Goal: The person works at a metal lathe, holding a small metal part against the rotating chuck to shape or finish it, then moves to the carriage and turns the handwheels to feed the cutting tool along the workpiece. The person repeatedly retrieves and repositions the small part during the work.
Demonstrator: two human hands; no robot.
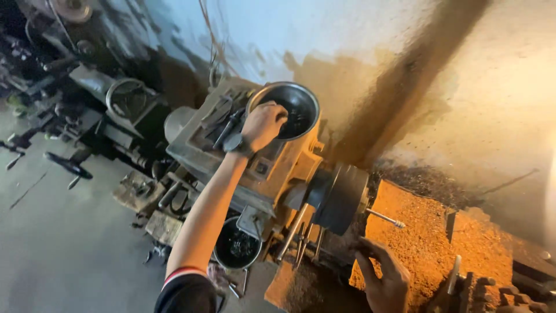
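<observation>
Workshop, dim and grimy. Stained pale wall [359, 35] along the far side with a dark streak running down it; grey concrete floor [63, 243] at near left, scattered with small metal bits. A lathe [272, 168] sits tilted across my view, headstock at centre, dark chuck [341, 197] facing right with a thin threaded rod [385, 218] sticking out of it. Bed to the right is heaped with orange-brown swarf [423, 232].

My left hand [263, 124], watch on the wrist, is stretched out to the far side, over the rim of a steel bowl [301, 95] that stands on top of the headstock. Fingers are curled down into the bowl; I cannot tell whether they grip anything inside. Dark small parts lie in the bowl.

My right hand [382, 278] is low at near right, resting on the swarf just below the chuck, fingers loosely spread, nothing held that I can see.

A second, darker round bowl [237, 246] sits lower, near the front of the lathe beside my left forearm. More machinery [124, 104] with a handwheel stands at far left
</observation>
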